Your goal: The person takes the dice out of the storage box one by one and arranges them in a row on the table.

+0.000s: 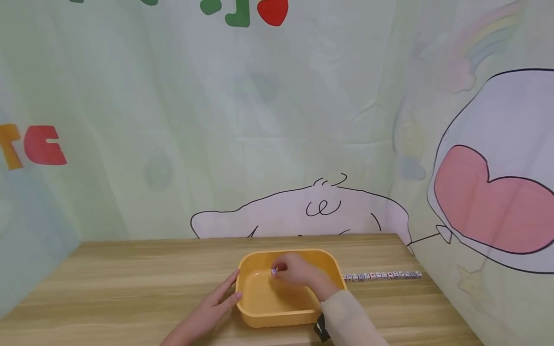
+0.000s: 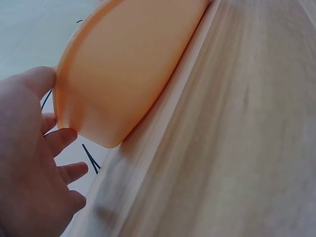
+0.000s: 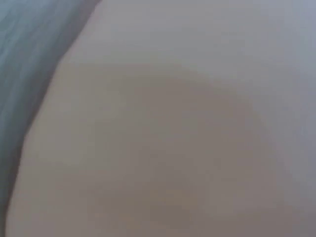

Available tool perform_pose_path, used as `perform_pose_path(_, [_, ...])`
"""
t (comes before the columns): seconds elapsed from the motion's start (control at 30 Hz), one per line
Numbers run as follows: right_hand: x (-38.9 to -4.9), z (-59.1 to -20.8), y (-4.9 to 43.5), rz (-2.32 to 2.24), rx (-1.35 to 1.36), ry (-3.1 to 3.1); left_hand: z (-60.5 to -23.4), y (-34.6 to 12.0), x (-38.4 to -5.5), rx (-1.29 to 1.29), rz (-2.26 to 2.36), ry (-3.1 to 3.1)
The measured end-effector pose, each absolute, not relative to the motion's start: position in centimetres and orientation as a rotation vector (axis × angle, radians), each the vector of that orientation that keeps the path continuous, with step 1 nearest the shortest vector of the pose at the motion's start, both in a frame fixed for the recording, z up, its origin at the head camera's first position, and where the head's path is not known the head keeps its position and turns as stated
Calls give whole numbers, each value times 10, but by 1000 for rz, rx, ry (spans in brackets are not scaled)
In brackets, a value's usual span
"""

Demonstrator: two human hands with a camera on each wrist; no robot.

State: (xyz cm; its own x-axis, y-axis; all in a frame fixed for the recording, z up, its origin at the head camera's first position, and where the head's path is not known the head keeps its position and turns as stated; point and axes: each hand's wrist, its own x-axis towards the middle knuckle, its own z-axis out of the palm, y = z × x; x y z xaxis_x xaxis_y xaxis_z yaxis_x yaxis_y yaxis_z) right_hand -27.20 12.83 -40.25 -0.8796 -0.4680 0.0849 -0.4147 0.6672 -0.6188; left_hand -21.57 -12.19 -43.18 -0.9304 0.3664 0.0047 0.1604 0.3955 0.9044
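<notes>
My right hand [image 1: 296,271] reaches into a yellow-orange plastic basin [image 1: 264,317] and pinches a small white die [image 1: 274,271] with blue marks above its floor. My left hand [image 1: 212,307] touches the basin's left side, its fingers spread. The left wrist view shows that hand [image 2: 29,153] with its fingertips at the rim of the basin [image 2: 123,64]. To the right of the basin, a straight row of small white dice [image 1: 383,276] with red and blue marks lies on the table. The right wrist view shows only blurred skin and cloth.
The wood-grain table [image 1: 143,278] extends on both sides of the basin. A cloth backdrop [image 1: 259,120] with cartoon drawings hangs behind and beside it. A black strap-like thing [image 1: 321,328] shows beneath the right sleeve [image 1: 350,319], by the basin's near right corner.
</notes>
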Motion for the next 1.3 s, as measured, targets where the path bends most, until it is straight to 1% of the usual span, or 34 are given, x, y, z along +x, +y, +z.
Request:
perform_pose_path(0.33, [-262, -382, 161, -1066, -783, 2851, -432, -123, -216, 466, 1541, 2460])
perform_pose_path(0.7, [-255, -380, 190, -1065, -674, 2884, -432, -122, -215, 463, 1516, 2467])
perform_pose_path(0.9, [-251, -376, 206, -1071, -619, 2911, -433, -121, -216, 511, 1537, 2467])
perform_pose_path(1.3, [-241, -370, 269, -1071, -541, 2968, -436, -122, -217, 523, 1574, 2464])
